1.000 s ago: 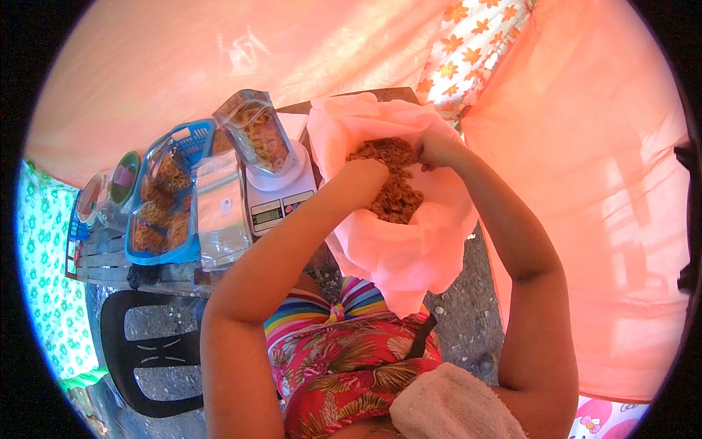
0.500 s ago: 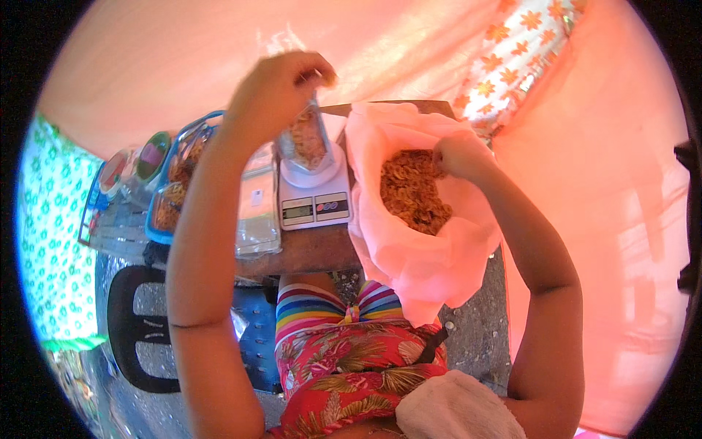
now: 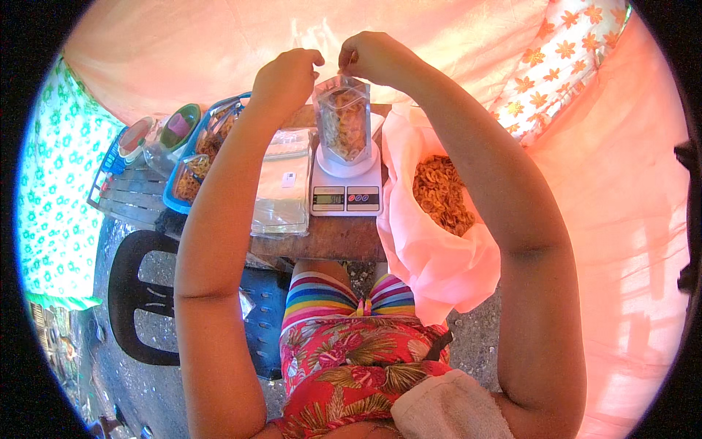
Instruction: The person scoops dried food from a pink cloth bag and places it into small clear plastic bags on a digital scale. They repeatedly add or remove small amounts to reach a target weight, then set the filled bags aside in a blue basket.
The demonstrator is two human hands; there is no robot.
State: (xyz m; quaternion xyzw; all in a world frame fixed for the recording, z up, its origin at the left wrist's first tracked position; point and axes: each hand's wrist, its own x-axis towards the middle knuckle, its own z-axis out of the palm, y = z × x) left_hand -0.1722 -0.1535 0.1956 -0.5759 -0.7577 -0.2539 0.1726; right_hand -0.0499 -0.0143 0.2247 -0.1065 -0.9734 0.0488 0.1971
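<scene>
A clear stand-up pouch (image 3: 342,121) partly filled with brown-orange chips stands upright on a white digital kitchen scale (image 3: 347,183). My right hand (image 3: 376,60) is over the pouch's mouth with its fingertips pinched together; what they hold, if anything, is too small to make out. Left of the mouth, my left hand (image 3: 287,79) hovers with thumb and forefinger apart and nothing visible between them. Under my right forearm lies a heap of the same chips (image 3: 440,194), inside a container draped with pink cloth (image 3: 439,274).
Flat stacked pouches (image 3: 284,179) lie left of the scale on the wooden table (image 3: 325,245). Farther left are a blue basket (image 3: 175,201) with packed chips and a green bowl (image 3: 189,117). A black chair (image 3: 131,300) stands at lower left. Pink sheeting (image 3: 599,241) hangs around.
My right hand has moved from the chips up and left to the pouch's mouth. My left hand has moved off the pouch's top; the pouch, tilted before, now stands upright.
</scene>
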